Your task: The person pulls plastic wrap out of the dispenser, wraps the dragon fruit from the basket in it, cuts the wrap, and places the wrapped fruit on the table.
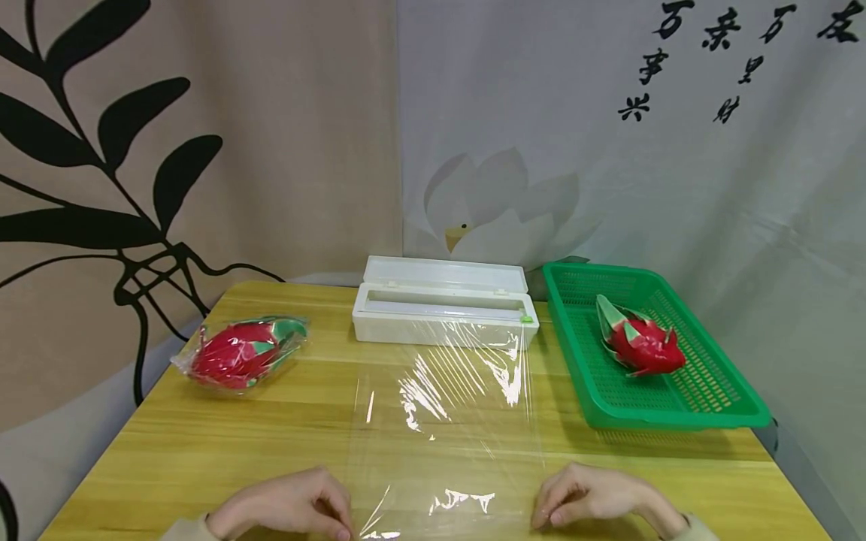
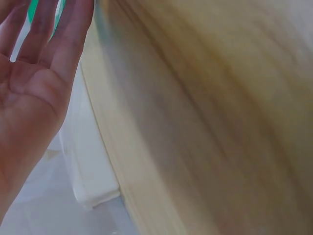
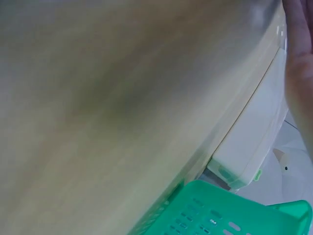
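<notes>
Dispenser [image 1: 444,310]: white plastic box, lid open, at the table's far middle; also seen in the left wrist view [image 2: 90,161] and right wrist view [image 3: 254,147].
Film [image 1: 443,428]: clear sheet drawn from the dispenser toward the near edge, lying flat on the table between the hands, creased and glinting.
Wrapped fruit [image 1: 237,353]: red and green dragon fruit in film, far left of the table, well apart from the sheet.
Basket [image 1: 704,391]: green mesh, right of the dispenser, holding a bare fruit [image 1: 639,342].
Nothing lies on the film.
Left hand [image 1: 287,505]: fingers curled, pinching the film's near left corner.
Right hand [image 1: 598,496]: fingers curled, pinching the near right corner.
Table [image 1: 203,443]: yellow wood grain.
Backdrop: printed cloth with black leaves, a pale lotus and black characters.
</notes>
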Demonstrator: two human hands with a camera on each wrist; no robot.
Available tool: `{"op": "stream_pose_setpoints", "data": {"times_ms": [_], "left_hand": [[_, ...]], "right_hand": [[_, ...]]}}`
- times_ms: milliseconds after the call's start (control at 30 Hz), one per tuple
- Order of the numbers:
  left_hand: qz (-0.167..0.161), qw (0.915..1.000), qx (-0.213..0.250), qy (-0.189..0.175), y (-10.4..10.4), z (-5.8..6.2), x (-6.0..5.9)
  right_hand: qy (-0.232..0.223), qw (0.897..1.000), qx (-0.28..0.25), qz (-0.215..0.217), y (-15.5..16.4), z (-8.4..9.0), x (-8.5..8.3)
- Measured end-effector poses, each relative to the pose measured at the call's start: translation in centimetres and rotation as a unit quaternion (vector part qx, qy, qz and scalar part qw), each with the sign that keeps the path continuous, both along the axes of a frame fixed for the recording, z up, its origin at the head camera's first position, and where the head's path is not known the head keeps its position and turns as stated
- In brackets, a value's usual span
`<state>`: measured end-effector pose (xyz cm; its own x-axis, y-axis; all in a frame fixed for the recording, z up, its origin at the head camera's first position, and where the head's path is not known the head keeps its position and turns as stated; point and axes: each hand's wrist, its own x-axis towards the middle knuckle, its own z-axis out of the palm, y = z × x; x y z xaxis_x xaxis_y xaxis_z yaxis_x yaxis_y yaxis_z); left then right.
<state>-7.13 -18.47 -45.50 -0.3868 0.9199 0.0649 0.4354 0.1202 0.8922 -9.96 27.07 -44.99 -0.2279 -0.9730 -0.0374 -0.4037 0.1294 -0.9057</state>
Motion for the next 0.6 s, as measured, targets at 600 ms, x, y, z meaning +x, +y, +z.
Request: {"op": "stream_pose_setpoints", "data": {"times_ms": [600], "left_hand": [[0.017,0.9994,-0.03,-0.002,0.35,0.53,0.16]], "right_hand": [[-0.005,1.0,0.01,-0.005,1.01,0.02,0.64]]}}
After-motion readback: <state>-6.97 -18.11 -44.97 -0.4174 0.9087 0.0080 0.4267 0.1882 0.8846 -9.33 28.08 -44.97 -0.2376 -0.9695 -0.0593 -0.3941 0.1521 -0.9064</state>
